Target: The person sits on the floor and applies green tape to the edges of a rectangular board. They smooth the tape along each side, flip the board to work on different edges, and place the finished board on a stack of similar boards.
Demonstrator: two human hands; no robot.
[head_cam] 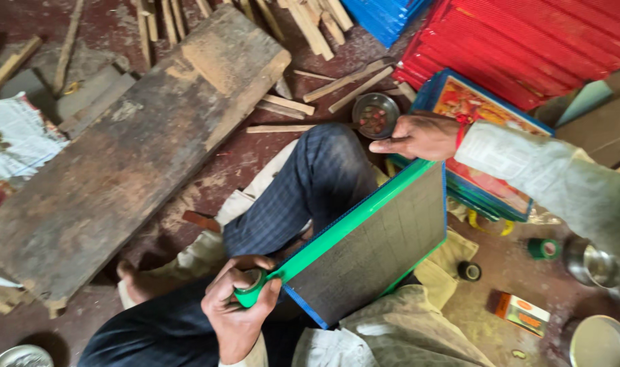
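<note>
There is only one view, from a camera on the person's head. It looks steeply down over the person's lap to the floor point(255, 156), and it is close, within arm's reach of the dark panel point(385, 245) on the knee. The panel sits a little right of the picture's middle. Beyond the panel lies the big wooden plank point(133, 156), beside it the red sheets point(527, 41). The picture is somewhat tilted.

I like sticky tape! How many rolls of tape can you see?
3: a green roll in the left hand, another green roll on the floor at right, and a black roll beside the board. More may be hidden.
</note>
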